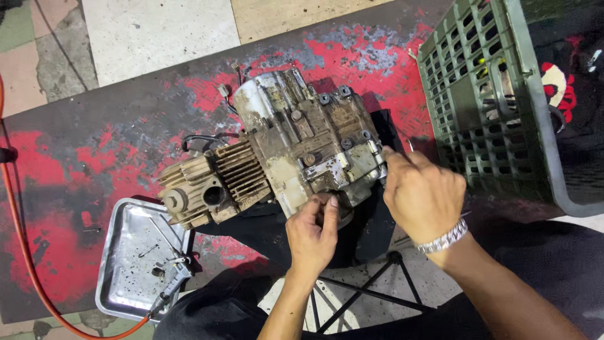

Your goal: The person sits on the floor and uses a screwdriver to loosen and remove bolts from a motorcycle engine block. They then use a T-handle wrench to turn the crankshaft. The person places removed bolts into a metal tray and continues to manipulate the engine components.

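A dirty, rusted motorcycle engine (277, 151) with a finned cylinder at its left end rests in front of me on a dark stand. My left hand (313, 234) presses its fingers against the engine's lower near edge. At the engine's right end, my right hand (420, 194), with a metal watch band on the wrist, has its fingers curled against the case; whether they grip anything is hidden.
A metal tray (135, 264) with small parts and an air tool on an orange hose (25, 252) lies at the lower left. A green plastic crate (497, 94) stands at the right. The floor mat (113, 151) is black with worn red paint.
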